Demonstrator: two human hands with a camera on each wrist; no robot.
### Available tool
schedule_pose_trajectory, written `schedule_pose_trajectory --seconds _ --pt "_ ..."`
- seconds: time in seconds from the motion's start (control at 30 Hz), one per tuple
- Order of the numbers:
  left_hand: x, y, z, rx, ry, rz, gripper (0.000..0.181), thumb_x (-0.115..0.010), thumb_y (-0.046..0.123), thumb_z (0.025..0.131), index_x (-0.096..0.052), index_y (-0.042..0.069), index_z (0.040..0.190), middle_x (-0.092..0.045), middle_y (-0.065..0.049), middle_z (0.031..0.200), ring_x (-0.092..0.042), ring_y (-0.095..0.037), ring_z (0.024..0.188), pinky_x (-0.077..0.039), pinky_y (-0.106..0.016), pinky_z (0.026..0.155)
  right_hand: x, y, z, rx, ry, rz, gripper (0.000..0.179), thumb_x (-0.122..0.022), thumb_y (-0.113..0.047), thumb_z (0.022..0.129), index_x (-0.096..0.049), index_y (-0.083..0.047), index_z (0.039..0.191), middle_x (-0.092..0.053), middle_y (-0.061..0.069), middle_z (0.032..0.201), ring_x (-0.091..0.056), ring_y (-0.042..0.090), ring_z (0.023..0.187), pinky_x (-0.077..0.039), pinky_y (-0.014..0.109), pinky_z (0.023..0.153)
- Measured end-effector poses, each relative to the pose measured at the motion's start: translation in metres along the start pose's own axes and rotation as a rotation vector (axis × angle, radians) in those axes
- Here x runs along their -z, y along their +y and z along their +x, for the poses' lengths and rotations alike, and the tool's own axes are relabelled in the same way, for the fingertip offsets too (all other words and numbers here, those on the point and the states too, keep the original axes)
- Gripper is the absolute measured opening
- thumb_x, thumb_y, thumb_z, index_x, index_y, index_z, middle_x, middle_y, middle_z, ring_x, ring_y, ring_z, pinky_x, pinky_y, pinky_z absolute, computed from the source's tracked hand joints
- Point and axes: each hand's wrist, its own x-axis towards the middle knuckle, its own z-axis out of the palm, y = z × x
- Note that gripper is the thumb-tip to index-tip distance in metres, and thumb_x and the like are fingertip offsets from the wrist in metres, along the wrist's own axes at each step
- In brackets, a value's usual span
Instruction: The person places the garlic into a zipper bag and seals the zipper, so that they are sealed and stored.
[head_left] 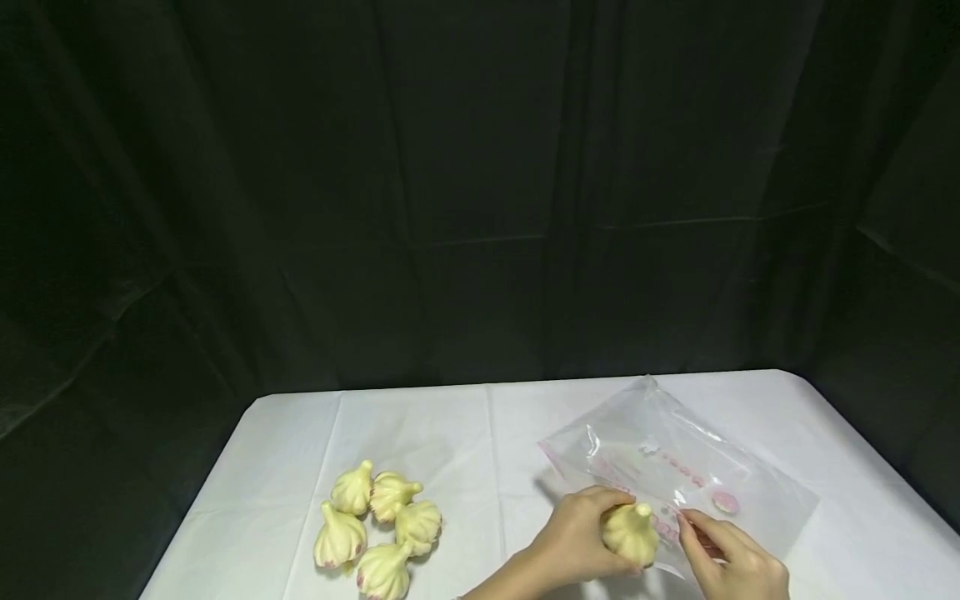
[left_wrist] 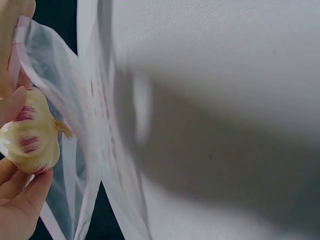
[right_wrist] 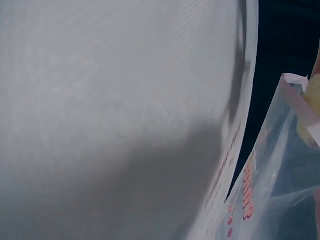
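- My left hand (head_left: 581, 537) curls round one garlic bulb (head_left: 630, 535), thumb and fingers clamped on its sides, neck up.
- My right hand (head_left: 731, 558) pinches the rim of a clear plastic bag (head_left: 637, 433) printed in pink.
- That bulb sits at the bag's pink-edged mouth, between both hands (whether it's past the rim, I can't tell).
- Handling, my guess: bulb light, firm, smooth enough to slip. Glossy skin and painted-looking patches say model, not fresh. Best hold is round the fat middle; I'd spare the straw-like root tuft (left_wrist: 63, 129), which looks brittle.
- Bag reads thin, limp, slick; I'd take it by the rim only, one layer, no hard tugging (film could tear or cling).
- Five other garlic bulbs (head_left: 416, 527) bunch on the left half of the table (head_left: 262, 467), several touching or nearly so.
- Room: a wide stretch of white cloth lies between bunch and bag. The bag's far corner reaches near the back edge, with a black curtain (head_left: 450, 167) behind; more slack toward the left than the back.
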Motion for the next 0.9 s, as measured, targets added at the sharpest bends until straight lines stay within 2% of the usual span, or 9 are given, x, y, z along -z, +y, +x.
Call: schedule_pose_trajectory --seconds 0.07,0.23,0.33,0.43,0.5,0.63,0.73,0.9 --pt "-0.002 0.0 0.002 0.018 -0.018 -0.007 0.065 -0.082 0.029 0.058 -0.055 0.011 0.116 -0.056 0.007 0.111 -0.052 -0.002 0.095 -0.041 -0.009 0.076 -0.001 0.0 0.0 0.016 0.019 0.005 0.011 -0.066 -0.011 0.069 -0.068 0.0 0.067 -0.062 0.007 0.056 -0.053 0.003 0.044 -0.041 0.005 0.045" --pt "-0.005 -0.002 0.006 0.075 -0.065 -0.028 0.065 -0.08 0.032 0.061 -0.055 0.008 0.116 -0.057 0.004 0.111 -0.053 -0.003 0.094 -0.042 -0.011 0.075 -0.005 0.002 -0.001 0.05 0.095 0.034 0.035 -0.057 -0.031 0.081 -0.068 -0.001 0.066 -0.061 0.006 0.055 -0.052 0.001 0.043 -0.041 0.006 0.043" --pt "-0.007 -0.004 0.008 0.09 -0.101 0.01 0.064 -0.078 0.035 0.062 -0.055 0.008 0.116 -0.058 0.005 0.109 -0.053 -0.002 0.091 -0.042 -0.011 0.074 -0.007 0.003 -0.002 0.058 0.124 0.041 0.042 -0.054 -0.037 0.083 -0.068 -0.002 0.065 -0.061 0.005 0.054 -0.051 0.0 0.042 -0.04 0.006 0.042" --pt "-0.01 -0.005 0.011 0.109 -0.13 0.04 0.064 -0.078 0.038 0.062 -0.056 0.011 0.116 -0.058 0.008 0.106 -0.052 0.001 0.086 -0.042 -0.011 0.071 -0.008 0.004 -0.003 0.058 0.132 0.044 0.044 -0.053 -0.038 0.084 -0.068 -0.002 0.065 -0.06 0.005 0.054 -0.051 -0.001 0.043 -0.04 0.005 0.043" --pt "-0.012 -0.006 0.013 0.118 -0.138 0.057 0.065 -0.077 0.039 0.062 -0.055 0.012 0.117 -0.058 0.008 0.107 -0.053 -0.002 0.091 -0.043 -0.014 0.074 -0.008 0.004 -0.003 0.052 0.126 0.043 0.043 -0.054 -0.038 0.083 -0.068 -0.002 0.066 -0.061 0.005 0.054 -0.051 -0.001 0.043 -0.04 0.005 0.043" --pt "-0.019 -0.007 0.017 0.133 -0.127 0.061 0.066 -0.077 0.039 0.061 -0.055 0.013 0.118 -0.058 0.007 0.108 -0.053 -0.003 0.09 -0.043 -0.015 0.074 -0.007 0.002 -0.004 0.037 0.11 0.041 0.037 -0.057 -0.035 0.082 -0.069 -0.003 0.067 -0.061 0.004 0.055 -0.052 -0.002 0.044 -0.04 0.006 0.043" --pt "-0.024 -0.008 0.019 0.148 -0.117 0.05 0.066 -0.078 0.038 0.061 -0.055 0.013 0.117 -0.059 0.008 0.106 -0.051 0.001 0.082 -0.042 -0.012 0.07 -0.006 0.003 -0.004 0.029 0.094 0.035 0.036 -0.057 -0.033 0.081 -0.069 -0.002 0.067 -0.061 0.005 0.056 -0.052 -0.002 0.044 -0.04 0.006 0.042" --pt "-0.028 -0.007 0.021 0.17 -0.109 0.056 0.064 -0.078 0.038 0.06 -0.056 0.015 0.116 -0.059 0.01 0.104 -0.052 0.001 0.082 -0.042 -0.012 0.071 -0.005 0.004 -0.004 0.042 0.103 0.031 0.039 -0.055 -0.036 0.083 -0.068 -0.003 0.066 -0.061 0.004 0.055 -0.051 -0.001 0.043 -0.04 0.006 0.042"
